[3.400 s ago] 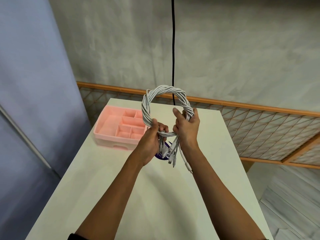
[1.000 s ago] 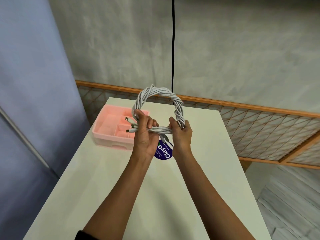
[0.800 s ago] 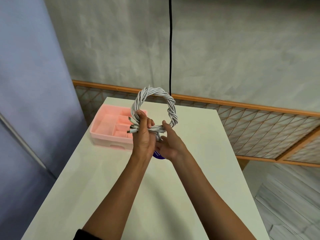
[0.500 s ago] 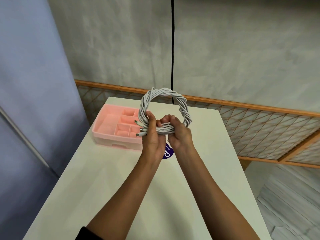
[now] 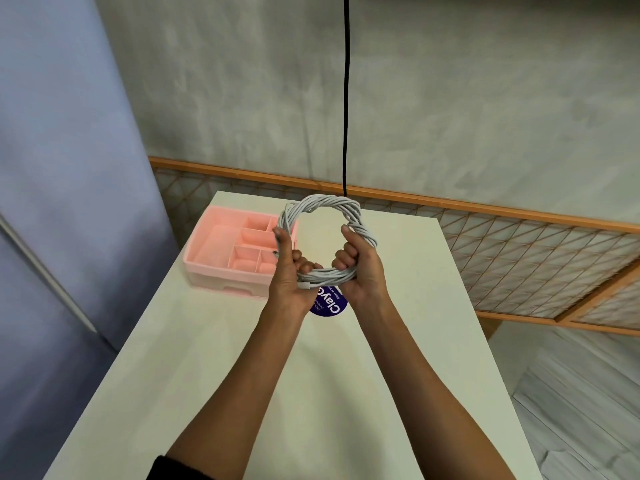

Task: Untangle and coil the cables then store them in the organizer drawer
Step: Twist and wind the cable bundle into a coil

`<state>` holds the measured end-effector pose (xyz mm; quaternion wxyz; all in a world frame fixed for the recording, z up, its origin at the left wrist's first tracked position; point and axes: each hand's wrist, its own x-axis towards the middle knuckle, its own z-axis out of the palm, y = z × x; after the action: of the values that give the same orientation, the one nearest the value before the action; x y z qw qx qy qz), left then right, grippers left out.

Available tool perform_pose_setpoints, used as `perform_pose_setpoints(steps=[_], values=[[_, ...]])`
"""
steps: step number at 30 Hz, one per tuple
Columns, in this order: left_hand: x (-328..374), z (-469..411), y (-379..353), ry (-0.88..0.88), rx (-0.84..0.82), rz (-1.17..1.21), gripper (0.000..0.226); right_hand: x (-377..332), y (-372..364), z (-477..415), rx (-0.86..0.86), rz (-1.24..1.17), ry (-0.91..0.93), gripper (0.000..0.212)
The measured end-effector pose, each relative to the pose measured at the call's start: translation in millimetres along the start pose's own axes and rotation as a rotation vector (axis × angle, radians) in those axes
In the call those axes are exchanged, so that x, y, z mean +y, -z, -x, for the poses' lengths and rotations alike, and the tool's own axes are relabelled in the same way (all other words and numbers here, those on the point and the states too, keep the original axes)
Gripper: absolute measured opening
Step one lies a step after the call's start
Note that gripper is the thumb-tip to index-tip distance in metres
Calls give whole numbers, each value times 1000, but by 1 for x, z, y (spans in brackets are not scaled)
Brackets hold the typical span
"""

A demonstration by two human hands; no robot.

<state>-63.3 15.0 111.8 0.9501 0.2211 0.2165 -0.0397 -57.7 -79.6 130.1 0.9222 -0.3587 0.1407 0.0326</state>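
- Leftmost, a blue-grey wall panel (image 5: 52, 168) runs down the side of the view, beside the white table (image 5: 311, 393) in front of me.
- Next, the pink organizer drawer (image 5: 221, 258) sits on the table's far left corner, its open top split into several compartments.
- My left hand (image 5: 291, 278) grips the lower left of the cable coil (image 5: 325, 202). The thumb stands up along the ring's left side and the fingers are curled round the bundle at the bottom.
- A small plug tip (image 5: 275, 252) sticks out just left of that thumb.
- The coil itself is a twisted ring of white cables, held upright in the air between both hands. It is above the table and just right of the organizer, not inside it.
- Below the coil, between my wrists, a round purple label (image 5: 329, 303) with white lettering shows. I cannot tell whether it lies on the table or hangs from the cables.
- A thin black cord (image 5: 345, 98) hangs straight down the grey wall behind the top of the ring.
- My right hand (image 5: 360, 271) grips the ring's lower right, thumb raised against it and fingers wrapped round the strands.
- Farthest right, a wood-framed lattice screen (image 5: 519, 258) runs along the foot of the wall behind the table.
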Motion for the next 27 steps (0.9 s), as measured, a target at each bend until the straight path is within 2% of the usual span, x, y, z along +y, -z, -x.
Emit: perform_pose_setpoints(steps=[4,7,10,13,16,17,20,24,27], values=[[0,3,-3,7,53,22,58,5,0,4,-81,25,-14,37],[2,1,2,134,-14,22,65,4,8,7,-221,36,-67,49],[-2,-3,10,182,-57,-15,64,6,18,8,-303,17,-94,50],[-7,-4,14,98,-46,-62,62,4,27,7,-196,65,-75,41],[-9,-5,19,38,-44,-51,63,-1,30,11,-112,184,-46,13],[-10,-5,20,39,-45,-49,64,-2,32,11,-79,187,-49,10],[-16,-3,21,18,18,-75,67,0,37,8,30,194,-57,15],[-27,-1,21,-8,63,-190,68,7,46,2,122,240,-61,45],[-34,-3,24,65,76,-186,69,10,57,2,88,126,-56,49]])
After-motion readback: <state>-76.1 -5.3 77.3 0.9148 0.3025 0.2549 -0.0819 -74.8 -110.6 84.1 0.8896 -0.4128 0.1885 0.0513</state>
